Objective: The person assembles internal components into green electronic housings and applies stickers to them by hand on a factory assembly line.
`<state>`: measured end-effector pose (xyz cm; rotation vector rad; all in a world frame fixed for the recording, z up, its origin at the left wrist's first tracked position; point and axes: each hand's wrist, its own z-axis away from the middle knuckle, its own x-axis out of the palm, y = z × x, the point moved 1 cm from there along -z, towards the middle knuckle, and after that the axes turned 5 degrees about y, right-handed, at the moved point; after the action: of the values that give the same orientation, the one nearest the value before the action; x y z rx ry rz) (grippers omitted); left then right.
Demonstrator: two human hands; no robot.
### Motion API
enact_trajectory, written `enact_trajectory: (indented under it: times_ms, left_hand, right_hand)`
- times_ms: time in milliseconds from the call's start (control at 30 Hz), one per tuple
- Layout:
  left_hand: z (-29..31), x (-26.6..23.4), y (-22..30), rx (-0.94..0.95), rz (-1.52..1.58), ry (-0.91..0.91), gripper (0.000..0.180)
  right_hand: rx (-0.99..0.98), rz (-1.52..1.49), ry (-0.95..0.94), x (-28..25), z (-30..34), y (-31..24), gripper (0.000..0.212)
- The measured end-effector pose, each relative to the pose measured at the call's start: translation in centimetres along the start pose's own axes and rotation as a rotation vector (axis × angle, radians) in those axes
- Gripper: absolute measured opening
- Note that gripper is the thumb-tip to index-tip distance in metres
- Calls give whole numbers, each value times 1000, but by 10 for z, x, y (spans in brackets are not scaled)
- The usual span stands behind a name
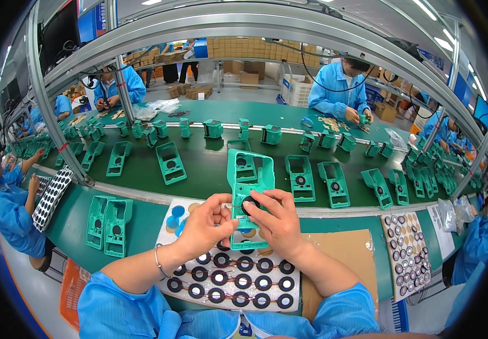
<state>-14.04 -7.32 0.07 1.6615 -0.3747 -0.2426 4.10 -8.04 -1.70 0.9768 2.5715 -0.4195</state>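
Holding a green housing (248,187) mid-frame, the left hand (207,221) pinches its left edge and the right hand (281,220) clasps its right, touching a black disc (247,205).

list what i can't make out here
In the head view:
Black round part: partly behind the right hand.
Far side of green housing: turned away.
What the left hand pinches, if anything: too small.
Upper middle of white tray: behind the hands.
Far-right co-worker: cut off by dark lens rim.

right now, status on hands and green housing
Left hand gripping green housing. Right hand over its black disc. White board of discs beneath. Nothing visibly blocking.
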Motion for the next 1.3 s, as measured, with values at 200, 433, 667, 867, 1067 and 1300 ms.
enact_trajectory:
  times_ms: [200,433,667,867,1067,1300]
  left_hand:
    - [-4,-4,-5,3,30,10,42]
    - [-3,7,-3,134,-153,-33,43]
    - [-24,19,-15,162,-313,-53,42]
    - [-120,26,-33,-54,-349,-114,38]
    - [-211,30,-101,-273,-501,27,22]
    - [-176,26,-64,279,-1237,-130,32]
  right_hand:
    - [-25,-5,-69,-9,-9,-1,37]
    - [1003,-955,-136,-10,-4,19,36]
    - [1001,-1092,-165,4,10,48,36]
    - [1025,-402,101,2,19,100,49]
    - [775,-466,109,-16,-1,86,14]
    - [316,-315,-1060,-33,2,34,9]
